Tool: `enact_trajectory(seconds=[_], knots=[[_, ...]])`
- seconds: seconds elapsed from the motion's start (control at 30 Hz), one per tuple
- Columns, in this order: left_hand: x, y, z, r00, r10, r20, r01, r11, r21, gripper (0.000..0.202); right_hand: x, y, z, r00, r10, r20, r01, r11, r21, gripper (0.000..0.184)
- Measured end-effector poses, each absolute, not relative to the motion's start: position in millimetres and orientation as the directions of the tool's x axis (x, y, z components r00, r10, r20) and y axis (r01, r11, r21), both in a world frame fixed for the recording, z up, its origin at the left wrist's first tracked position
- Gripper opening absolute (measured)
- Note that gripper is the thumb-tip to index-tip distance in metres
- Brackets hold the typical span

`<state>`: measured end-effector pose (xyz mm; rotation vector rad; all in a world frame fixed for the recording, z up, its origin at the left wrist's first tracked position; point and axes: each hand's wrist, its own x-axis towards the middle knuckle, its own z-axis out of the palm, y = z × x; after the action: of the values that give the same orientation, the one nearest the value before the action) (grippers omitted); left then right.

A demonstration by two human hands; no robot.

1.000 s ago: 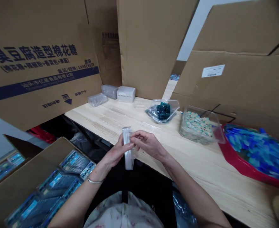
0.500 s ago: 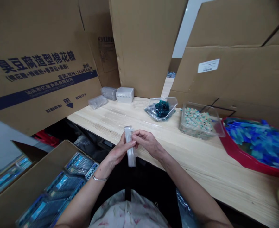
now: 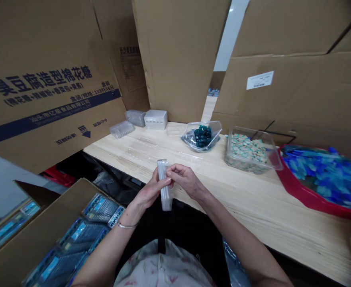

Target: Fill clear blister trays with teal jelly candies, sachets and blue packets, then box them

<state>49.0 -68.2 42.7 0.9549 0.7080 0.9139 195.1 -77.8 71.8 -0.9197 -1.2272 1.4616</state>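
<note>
A slim clear plastic case (image 3: pixel 164 184) stands on edge between both hands, just in front of the wooden table's (image 3: pixel 253 207) near edge. My left hand (image 3: pixel 148 192) wraps round its left side with the thumb pressed on the case. The fingertips of my right hand (image 3: pixel 185 180) pinch its right side near the top. What is inside the case cannot be made out.
On the table stand a clear bag of dark teal pieces (image 3: pixel 202 136), a clear tub of small pale pieces (image 3: pixel 248 151), a red basin of blue items (image 3: pixel 324 179) and clear cases (image 3: pixel 147 119) at the back. An open carton of blue packs (image 3: pixel 73 239) sits at my lower left. Large cardboard boxes (image 3: pixel 44 79) ring the table.
Both hands keep the same hold on the case. The view has shifted slightly.
</note>
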Motion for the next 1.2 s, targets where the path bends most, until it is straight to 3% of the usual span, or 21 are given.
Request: enact_trajectory(seconds=[0.23, 0.4, 0.5, 0.57, 0.63, 0.73, 0.8, 0.9, 0.97, 1.03, 1.1, 1.2], knots=[[54, -68, 47, 0.472, 0.88, -0.056, -0.372, 0.256, 0.892, 0.032, 198, -75, 65, -0.174, 0.982, 0.07, -0.234, 0.028, -0.972, 0.022], [45, -68, 53, 0.482, 0.868, -0.12, -0.39, 0.335, 0.858, 0.038, 221, -78, 73, -0.144, 0.984, 0.101, -0.194, 0.072, -0.978, 0.024], [22, -67, 57, 0.351, 0.897, -0.27, -0.389, 0.402, 0.829, 0.047, 247, -91, 97, -0.156, 0.978, 0.14, -0.018, 0.139, -0.99, 0.02], [2, -65, 58, 0.246, 0.911, -0.332, -0.405, 0.408, 0.819, 0.051, 259, -99, 109, -0.217, 0.958, 0.185, 0.212, 0.232, -0.949, 0.013], [-16, -65, 58, 0.178, 0.923, -0.34, -0.424, 0.384, 0.82, 0.053, 260, -105, 107, -0.336, 0.92, 0.203, 0.483, 0.353, -0.801, 0.008], [-30, -67, 56, 0.14, 0.932, -0.336, -0.451, 0.362, 0.816, 0.053, 241, -108, 77, -0.5, 0.864, 0.057, 0.785, 0.48, -0.393, 0.014], [-32, -71, 54, 0.145, 0.925, -0.35, -0.461, 0.377, 0.804, 0.053, 222, -108, 50, -0.535, 0.842, -0.07, 0.84, 0.522, -0.151, 0.02], [-29, -75, 51, 0.171, 0.916, -0.363, -0.463, 0.4, 0.791, 0.05, 203, -106, 23, -0.542, 0.836, -0.085, 0.839, 0.543, 0.0, 0.028], [-25, -78, 49, 0.195, 0.913, -0.359, -0.46, 0.408, 0.789, 0.049, 199, -103, 20, -0.53, 0.848, -0.005, 0.848, 0.529, -0.026, 0.027], [-18, -79, 49, 0.227, 0.908, -0.351, -0.451, 0.418, 0.789, 0.05, 200, -98, 27, -0.477, 0.872, 0.106, 0.856, 0.489, -0.171, 0.02], [-8, -80, 51, 0.264, 0.907, -0.328, -0.429, 0.415, 0.802, 0.05, 201, -93, 40, -0.361, 0.905, 0.223, 0.783, 0.424, -0.454, 0.015], [11, -78, 54, 0.365, 0.9, -0.237, -0.391, 0.38, 0.838, 0.051, 201, -88, 65, -0.24, 0.938, 0.251, 0.368, 0.327, -0.87, 0.019]])
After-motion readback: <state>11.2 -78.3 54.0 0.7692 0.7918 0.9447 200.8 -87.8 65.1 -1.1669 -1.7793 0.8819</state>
